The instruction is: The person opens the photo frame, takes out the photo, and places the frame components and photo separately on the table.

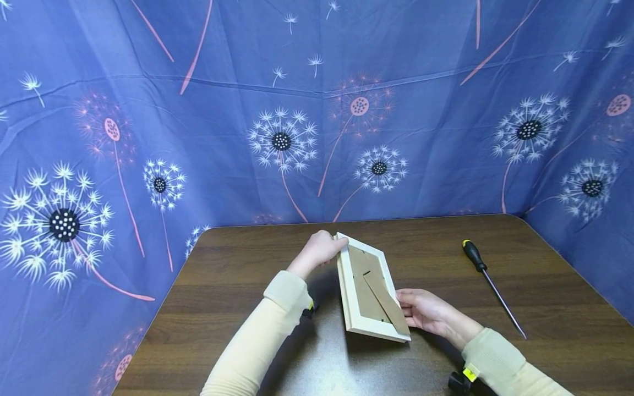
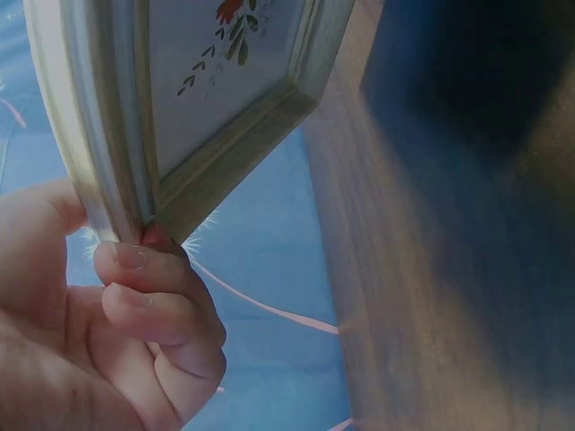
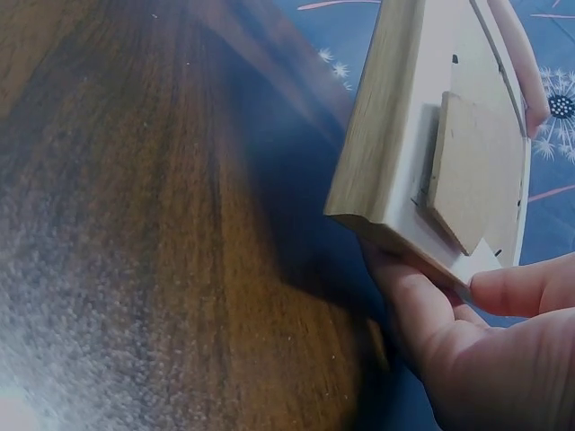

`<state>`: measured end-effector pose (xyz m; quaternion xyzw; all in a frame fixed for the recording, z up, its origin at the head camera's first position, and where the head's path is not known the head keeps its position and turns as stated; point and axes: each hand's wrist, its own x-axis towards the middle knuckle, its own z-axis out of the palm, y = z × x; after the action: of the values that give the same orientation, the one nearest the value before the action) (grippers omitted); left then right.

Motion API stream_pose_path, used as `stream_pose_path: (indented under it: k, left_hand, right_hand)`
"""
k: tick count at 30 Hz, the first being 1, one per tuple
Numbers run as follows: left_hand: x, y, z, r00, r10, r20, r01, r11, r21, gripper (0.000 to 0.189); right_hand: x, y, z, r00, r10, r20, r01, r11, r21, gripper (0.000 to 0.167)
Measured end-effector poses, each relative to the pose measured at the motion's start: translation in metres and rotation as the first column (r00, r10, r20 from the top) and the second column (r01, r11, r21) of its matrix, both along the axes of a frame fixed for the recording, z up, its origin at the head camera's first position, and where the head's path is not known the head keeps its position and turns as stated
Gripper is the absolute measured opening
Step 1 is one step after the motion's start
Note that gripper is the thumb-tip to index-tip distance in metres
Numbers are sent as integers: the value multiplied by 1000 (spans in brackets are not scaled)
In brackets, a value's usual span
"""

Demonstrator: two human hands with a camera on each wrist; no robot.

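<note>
A white picture frame (image 1: 350, 291) is held tilted above the table, its brown backing board (image 1: 364, 264) and easel stand (image 1: 386, 302) facing the head camera. My left hand (image 1: 321, 250) pinches its upper left corner between thumb and curled fingers. In the left wrist view, the front shows a print (image 2: 216, 81) of a red flower and leaves. At the frame's right edge, my right hand (image 1: 426, 311) grips with the thumb on the back and the fingers underneath, as the right wrist view shows. Small dark tabs (image 3: 455, 59) line the backing.
A screwdriver (image 1: 495, 289) with a black and yellow handle lies on the brown wooden table (image 1: 238, 275), right of the frame. A blue cloth (image 1: 223, 181) with dandelion patterns hangs behind and beside the table.
</note>
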<state>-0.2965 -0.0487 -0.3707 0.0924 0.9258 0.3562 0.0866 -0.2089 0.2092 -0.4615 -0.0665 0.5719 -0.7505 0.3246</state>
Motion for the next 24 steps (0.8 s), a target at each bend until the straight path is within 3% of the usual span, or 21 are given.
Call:
stream_pose_path:
  k: [16,24]
  left_hand:
    - [0,-5,-16,999,36,34,-40,994,102,45]
    - [0,-5,-23,997,76,30,-78,994,73,43]
  right_hand:
    - [3,-3,0,989,-129,-71,138,979,150,28]
    - [4,-6,-1,984,-151,-92,167,965,202,36]
